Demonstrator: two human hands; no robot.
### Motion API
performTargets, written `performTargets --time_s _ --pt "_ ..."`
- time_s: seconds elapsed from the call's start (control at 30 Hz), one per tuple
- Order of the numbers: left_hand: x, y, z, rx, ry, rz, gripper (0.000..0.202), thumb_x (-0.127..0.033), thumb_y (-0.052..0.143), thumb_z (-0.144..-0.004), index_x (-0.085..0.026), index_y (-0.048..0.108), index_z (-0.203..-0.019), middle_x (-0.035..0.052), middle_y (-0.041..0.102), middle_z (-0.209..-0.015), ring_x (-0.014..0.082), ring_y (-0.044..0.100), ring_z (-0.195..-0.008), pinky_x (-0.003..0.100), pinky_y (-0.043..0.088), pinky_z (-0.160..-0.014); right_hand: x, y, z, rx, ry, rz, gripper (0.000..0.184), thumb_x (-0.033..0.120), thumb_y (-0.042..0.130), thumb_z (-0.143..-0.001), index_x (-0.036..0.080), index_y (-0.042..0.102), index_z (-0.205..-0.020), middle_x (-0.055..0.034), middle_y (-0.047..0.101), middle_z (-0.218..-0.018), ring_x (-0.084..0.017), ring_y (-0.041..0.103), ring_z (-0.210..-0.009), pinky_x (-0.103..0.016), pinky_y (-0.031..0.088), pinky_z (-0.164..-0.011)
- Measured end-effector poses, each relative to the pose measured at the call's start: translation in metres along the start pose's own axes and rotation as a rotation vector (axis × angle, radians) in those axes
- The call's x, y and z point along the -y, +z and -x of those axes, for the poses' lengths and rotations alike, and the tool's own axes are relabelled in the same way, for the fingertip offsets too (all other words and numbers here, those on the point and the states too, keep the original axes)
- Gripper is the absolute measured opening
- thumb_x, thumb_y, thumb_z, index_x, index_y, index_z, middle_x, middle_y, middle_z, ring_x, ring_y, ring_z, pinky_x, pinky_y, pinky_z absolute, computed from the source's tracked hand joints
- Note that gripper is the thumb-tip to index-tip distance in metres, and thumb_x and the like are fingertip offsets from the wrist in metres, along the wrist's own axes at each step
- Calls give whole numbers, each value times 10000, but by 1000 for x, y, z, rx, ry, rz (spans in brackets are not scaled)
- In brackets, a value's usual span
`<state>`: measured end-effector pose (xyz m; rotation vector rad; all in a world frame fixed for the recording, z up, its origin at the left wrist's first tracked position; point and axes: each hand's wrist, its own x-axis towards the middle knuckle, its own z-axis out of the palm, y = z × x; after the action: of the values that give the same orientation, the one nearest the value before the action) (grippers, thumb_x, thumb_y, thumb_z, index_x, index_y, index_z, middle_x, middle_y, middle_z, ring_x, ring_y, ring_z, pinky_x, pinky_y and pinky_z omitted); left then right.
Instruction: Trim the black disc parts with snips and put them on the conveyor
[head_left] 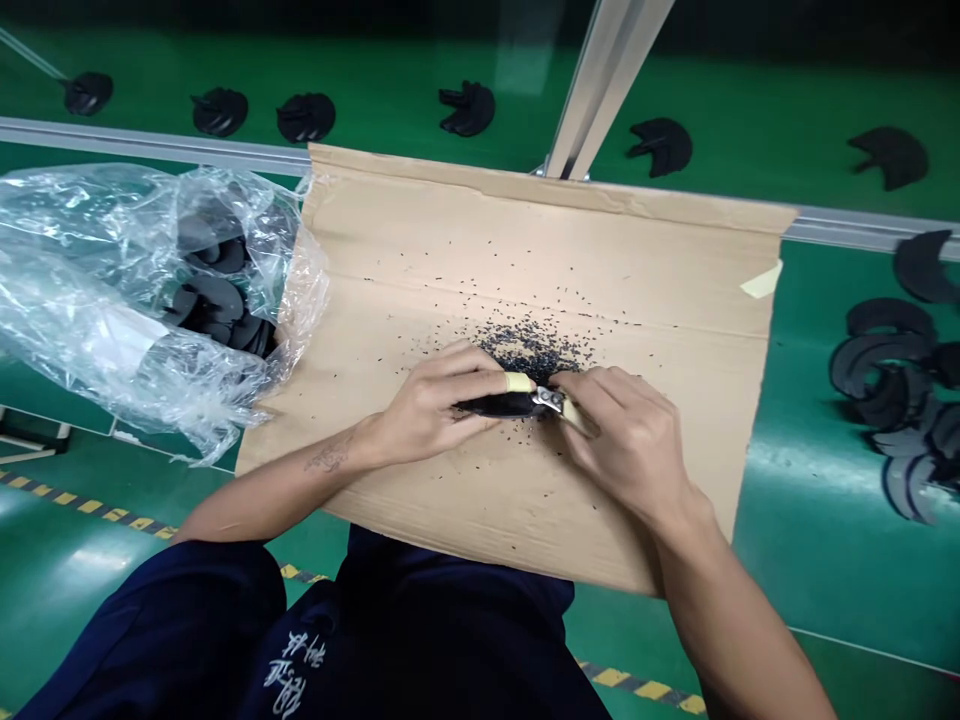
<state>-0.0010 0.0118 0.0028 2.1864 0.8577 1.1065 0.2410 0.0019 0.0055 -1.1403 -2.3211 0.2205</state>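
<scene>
My left hand (435,405) is closed around a flat black plastic part (501,405), its taped forefinger lying along the top. My right hand (626,440) grips a small metal-bladed trimming tool (553,401) with a tape-wrapped handle, the blade touching the part's right end. Both hands rest over a brown cardboard sheet (615,280) on my lap. A heap of tiny black shavings (529,345) lies on the cardboard just beyond my fingers.
A clear plastic bag (112,290) holding several black parts lies at the left. A pile of black curved parts (896,390) sits on the green surface at the right. More such parts (469,108) lie spaced along the green belt beyond an aluminium rail (150,145).
</scene>
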Motion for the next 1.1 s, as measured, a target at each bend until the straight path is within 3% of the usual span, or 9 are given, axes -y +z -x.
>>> performTargets --time_s 0.13,0.2,0.33,0.47,0.57,0.67,0.77,0.9,1.1 --pt "-2 -1 -1 -99 -96 90 228 -232 774 -906 -170 718 -1118 54 761 -969 136 708 -896 266 589 -798 4 -4 -3 15 220 -295 165 289 678 -946 187 700 -1074 -67 754 -926 -190 684 -773 -307 517 -678" --pt "-4 0 -1 -87 -124 152 198 -218 768 -907 -166 705 -1087 68 769 -1012 147 727 -955 277 605 -855 7 -4 -4 17 268 -421 196 350 713 -933 201 694 -1060 -50 752 -923 -182 692 -774 -298 526 -673" --pt "-5 2 0 -9 -44 91 157 -114 688 -926 -162 669 -1075 84 763 -1047 163 727 -1010 304 611 -888 11 0 -1 -76 53 -314 41 196 639 -957 191 674 -978 -46 711 -815 -162 637 -704 -301 480 -636" --pt "1 1 3 62 93 -188 247 -98 634 -940 -165 659 -1177 103 743 -1081 193 700 -988 356 604 -845 14 0 3 -126 -184 -49 158 77 576 -938 189 665 -1006 -32 684 -738 -154 577 -656 -319 376 -595" --pt "4 1 5 91 130 -221 299 -59 577 -945 -200 658 -1196 74 738 -1084 174 691 -977 342 601 -837 14 -6 1 -72 -176 -268 150 111 603 -943 187 654 -1062 -33 687 -771 -153 598 -678 -314 428 -617" --pt "3 0 4 71 80 -128 340 -20 533 -937 -180 671 -1203 86 736 -1084 156 702 -984 308 607 -839 9 -14 -1 -42 -32 -487 174 140 673 -922 201 657 -1084 -45 711 -856 -151 642 -716 -308 495 -645" --pt "1 -2 2 58 4 -4 314 -39 567 -935 -137 687 -1209 121 736 -1099 158 713 -1015 291 614 -857 -1 -15 -1 -83 43 -318 181 119 648 -919 196 665 -1082 -70 727 -903 -173 654 -758 -320 504 -664" --pt "-2 -3 1 29 -32 116 300 -54 623 -930 -153 710 -1200 105 752 -1068 146 724 -993 272 618 -849 -7 -8 1 -24 -66 -8 196 93 561 -925 153 667 -1079 -78 717 -852 -183 608 -728 -327 458 -657" --pt "-2 0 1 0 -30 155 297 -60 649 -936 -184 732 -1193 86 769 -1047 141 733 -995 263 624 -856 -4 -6 -1 -40 -101 104 156 104 569 -941 140 675 -1050 -44 682 -780 -160 554 -689 -310 398 -634"
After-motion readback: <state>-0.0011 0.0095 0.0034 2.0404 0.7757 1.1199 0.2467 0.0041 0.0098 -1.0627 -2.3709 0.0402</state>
